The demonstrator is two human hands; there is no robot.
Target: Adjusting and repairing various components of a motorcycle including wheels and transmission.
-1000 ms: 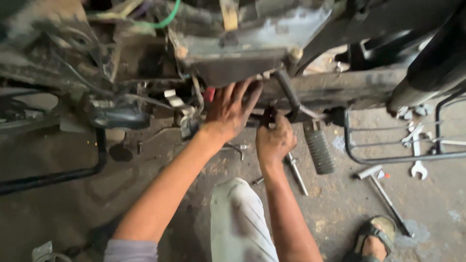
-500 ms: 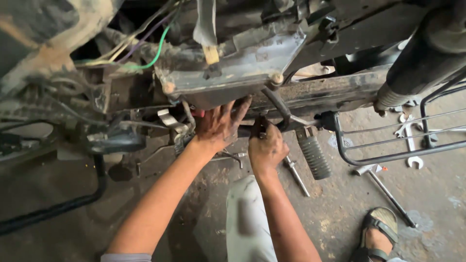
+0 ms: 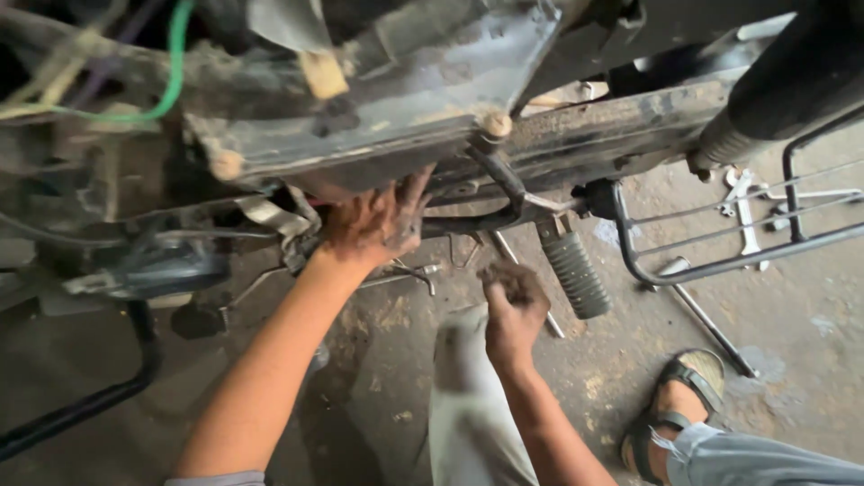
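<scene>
Under the grimy grey metal engine casing [image 3: 396, 99] of a motorcycle, the left hand [image 3: 373, 225] is spread flat, greasy fingers pressed up against the casing's lower edge. Nearer and to the right, the right hand [image 3: 513, 301] hangs apart from the machine, curled into a loose dirty fist; whether it pinches anything small I cannot tell. Just right of it a black ribbed rubber footpeg [image 3: 573, 274] slants down from the rusty frame rail [image 3: 612, 135]. Farther right, silver spanners [image 3: 747, 211] lie on the stained concrete floor [image 3: 810, 378], behind a black wire carrier rack [image 3: 720, 261]. Near right, a sandalled foot [image 3: 679, 405] rests on the ground.
</scene>
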